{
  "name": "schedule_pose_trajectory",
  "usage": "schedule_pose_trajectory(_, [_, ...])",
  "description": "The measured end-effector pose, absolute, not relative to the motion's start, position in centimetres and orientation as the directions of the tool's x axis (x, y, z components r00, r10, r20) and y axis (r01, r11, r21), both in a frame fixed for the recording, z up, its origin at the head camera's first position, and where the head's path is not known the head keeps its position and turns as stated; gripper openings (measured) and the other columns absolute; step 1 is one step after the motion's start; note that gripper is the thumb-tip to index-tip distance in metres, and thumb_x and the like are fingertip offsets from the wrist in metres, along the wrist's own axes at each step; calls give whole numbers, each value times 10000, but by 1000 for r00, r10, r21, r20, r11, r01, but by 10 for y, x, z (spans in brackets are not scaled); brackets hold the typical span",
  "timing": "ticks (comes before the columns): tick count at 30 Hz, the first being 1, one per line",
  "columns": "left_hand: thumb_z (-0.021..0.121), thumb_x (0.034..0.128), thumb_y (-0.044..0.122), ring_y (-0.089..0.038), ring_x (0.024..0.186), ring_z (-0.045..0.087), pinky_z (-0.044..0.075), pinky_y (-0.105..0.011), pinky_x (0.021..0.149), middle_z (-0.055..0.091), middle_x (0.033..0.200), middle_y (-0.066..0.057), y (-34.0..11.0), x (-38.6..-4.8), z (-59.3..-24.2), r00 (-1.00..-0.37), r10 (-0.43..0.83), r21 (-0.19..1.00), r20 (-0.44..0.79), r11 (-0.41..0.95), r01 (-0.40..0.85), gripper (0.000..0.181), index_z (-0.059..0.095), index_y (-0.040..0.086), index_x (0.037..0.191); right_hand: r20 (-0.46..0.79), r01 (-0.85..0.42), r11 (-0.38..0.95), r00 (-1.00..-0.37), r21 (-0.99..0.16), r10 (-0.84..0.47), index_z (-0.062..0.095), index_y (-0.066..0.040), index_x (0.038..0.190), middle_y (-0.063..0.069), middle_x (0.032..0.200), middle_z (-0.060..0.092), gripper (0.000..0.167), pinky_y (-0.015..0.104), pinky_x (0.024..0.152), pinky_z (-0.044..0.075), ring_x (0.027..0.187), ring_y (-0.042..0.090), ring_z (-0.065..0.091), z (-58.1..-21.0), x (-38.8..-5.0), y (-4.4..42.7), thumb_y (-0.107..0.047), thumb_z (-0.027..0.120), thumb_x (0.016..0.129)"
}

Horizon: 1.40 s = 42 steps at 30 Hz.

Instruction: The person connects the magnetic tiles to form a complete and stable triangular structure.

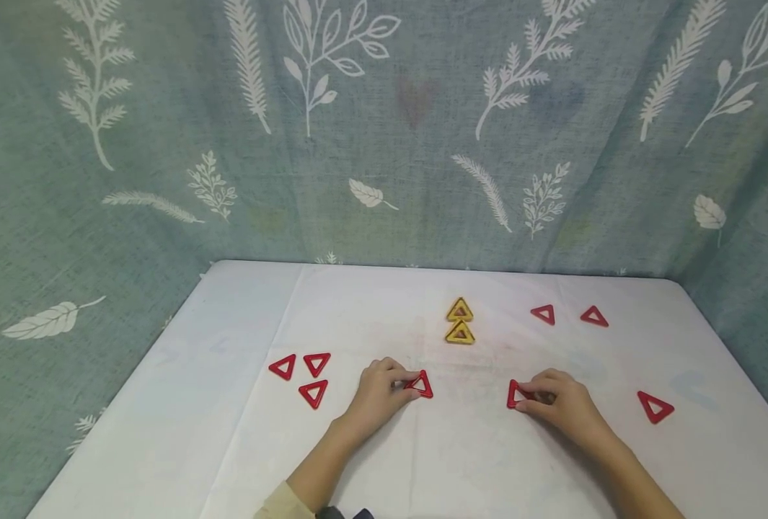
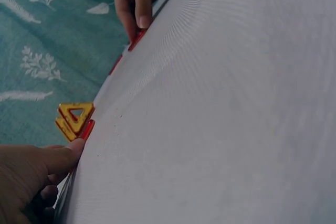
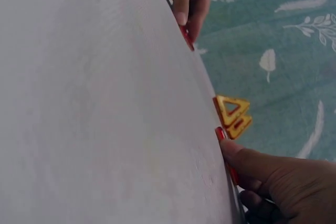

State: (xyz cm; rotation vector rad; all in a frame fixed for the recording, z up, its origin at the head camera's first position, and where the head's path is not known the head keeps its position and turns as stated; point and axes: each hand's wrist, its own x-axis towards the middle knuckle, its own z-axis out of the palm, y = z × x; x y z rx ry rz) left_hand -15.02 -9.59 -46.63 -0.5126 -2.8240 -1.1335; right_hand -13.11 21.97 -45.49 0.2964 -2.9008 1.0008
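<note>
Near the middle of the table, my left hand pinches a red triangle frame between thumb and fingers. Across a gap to the right, my right hand pinches a second red triangle frame. Both frames are on or just above the white cloth. Behind them, between the hands, are two yellow triangle frames with some red inside, one nearer than the other. In the left wrist view a yellow triangle shows its face raised above the table. The right wrist view also shows a yellow triangle raised this way.
Three red triangles lie at the left. Two more red triangles are at the back right, and a single red triangle lies beyond my right hand. A leaf-patterned green curtain hangs behind the white-covered table.
</note>
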Motion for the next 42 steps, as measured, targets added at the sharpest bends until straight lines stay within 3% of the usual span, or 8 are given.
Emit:
schedule_pose_trajectory(7, [757, 793, 226, -140, 884, 489, 347, -326, 783, 598, 950, 31, -85, -151, -467, -936, 313, 670, 162, 662, 337, 278, 738, 146, 1059, 78, -181, 776, -983, -604, -169, 759, -117, 980, -72, 837, 595, 312, 237, 689, 456, 809, 123, 481, -453, -134, 205, -255, 823, 707])
schedule_pose_trajectory(30, [752, 790, 281, -81, 862, 416, 262, -354, 812, 558, 943, 83, -50, -143, -468, -919, 369, 627, 140, 685, 371, 280, 735, 235, 1066, 110, -277, 712, -956, -645, -272, 761, -137, 937, -110, 848, 609, 270, 256, 730, 465, 840, 95, 496, -456, -135, 164, -214, 833, 689])
schedule_pose_trajectory(36, [764, 725, 464, -75, 866, 404, 255, -351, 811, 541, 946, 95, -45, -140, -471, -920, 356, 577, 163, 722, 382, 418, 707, 243, 1075, 106, -263, 698, -960, -666, -259, 751, -164, 953, -110, 871, 609, 269, 228, 702, 452, 826, 83, 481, -456, -134, 162, -228, 825, 702])
schedule_pose_trajectory(39, [765, 691, 529, -84, 877, 410, 256, -354, 813, 535, 951, 97, -40, -137, -471, -927, 325, 552, 186, 746, 373, 468, 688, 254, 1061, 106, -193, 629, -979, -753, -174, 741, -142, 991, -55, 918, 643, 233, 223, 744, 472, 863, 112, 533, -456, -134, 164, -224, 776, 776])
schedule_pose_trajectory(42, [775, 671, 547, -101, 890, 415, 260, -358, 809, 528, 965, 89, -36, -135, -471, -930, 305, 534, 206, 761, 368, 496, 673, 258, 1061, -1, -14, 507, -1000, -862, -30, 712, -122, 1072, -2, 1009, 654, 272, 205, 814, 465, 944, 128, 557, -453, -136, 169, -322, 628, 908])
